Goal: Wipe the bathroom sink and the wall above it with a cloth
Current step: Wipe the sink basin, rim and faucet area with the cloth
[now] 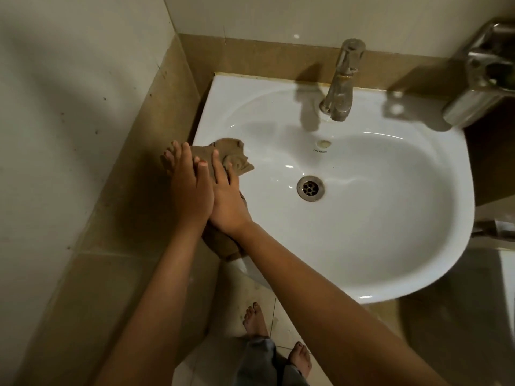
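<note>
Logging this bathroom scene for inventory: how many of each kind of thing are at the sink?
Sink: 1
Tap: 1
Drain: 1
Cloth: 1
Hands: 2, left hand and right hand
Total: 6

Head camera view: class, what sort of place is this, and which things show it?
Probably a bathroom: a white ceramic sink with a metal tap and drain, set against tiled walls, with a brown cloth on its left rim.

One sink (418,254), one tap (340,79), one drain (310,188), one overflow hole (324,143) and one cloth (234,154) were present; two hands, left hand (192,188) and right hand (226,206), and two bare feet (255,321) (301,358) were counted.
</note>
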`<state>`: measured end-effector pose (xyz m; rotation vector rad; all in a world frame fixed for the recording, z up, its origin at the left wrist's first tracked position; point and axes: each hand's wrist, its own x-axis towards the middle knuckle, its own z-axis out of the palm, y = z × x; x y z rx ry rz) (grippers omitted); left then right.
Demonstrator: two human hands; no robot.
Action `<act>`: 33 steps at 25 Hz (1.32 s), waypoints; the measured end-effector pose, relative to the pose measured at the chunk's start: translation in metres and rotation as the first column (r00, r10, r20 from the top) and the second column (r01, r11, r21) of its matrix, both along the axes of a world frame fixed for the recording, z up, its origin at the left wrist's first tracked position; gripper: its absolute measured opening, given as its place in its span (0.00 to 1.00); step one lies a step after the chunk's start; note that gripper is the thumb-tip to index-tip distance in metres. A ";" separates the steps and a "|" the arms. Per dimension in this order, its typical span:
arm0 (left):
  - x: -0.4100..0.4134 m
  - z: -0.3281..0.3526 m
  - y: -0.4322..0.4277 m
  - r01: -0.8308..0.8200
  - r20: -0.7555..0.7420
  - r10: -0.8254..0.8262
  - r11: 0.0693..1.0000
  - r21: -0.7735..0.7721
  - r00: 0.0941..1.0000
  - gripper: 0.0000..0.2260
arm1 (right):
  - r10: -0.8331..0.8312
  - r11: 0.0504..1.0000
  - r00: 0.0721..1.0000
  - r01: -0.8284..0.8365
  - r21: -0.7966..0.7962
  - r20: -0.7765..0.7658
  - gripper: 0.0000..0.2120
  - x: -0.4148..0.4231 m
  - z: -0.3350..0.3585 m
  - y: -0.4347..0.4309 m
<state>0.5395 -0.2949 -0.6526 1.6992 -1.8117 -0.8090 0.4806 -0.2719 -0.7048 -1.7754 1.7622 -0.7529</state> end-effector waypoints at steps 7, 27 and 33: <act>0.011 0.023 0.037 -0.095 -0.227 0.110 0.993 0.075 0.968 0.23 | -0.014 0.962 0.945 0.101 -0.253 0.327 0.21 0.009 0.025 0.035; 0.040 0.002 0.073 -0.163 -0.331 0.217 0.969 0.184 0.918 0.22 | -0.005 0.824 0.993 0.073 0.561 -0.121 0.32 -0.085 -0.049 0.071; 0.053 0.014 0.083 -0.145 -0.308 0.178 0.981 0.127 0.935 0.23 | 0.066 0.963 0.997 -0.052 0.264 -0.047 0.24 -0.002 0.032 0.053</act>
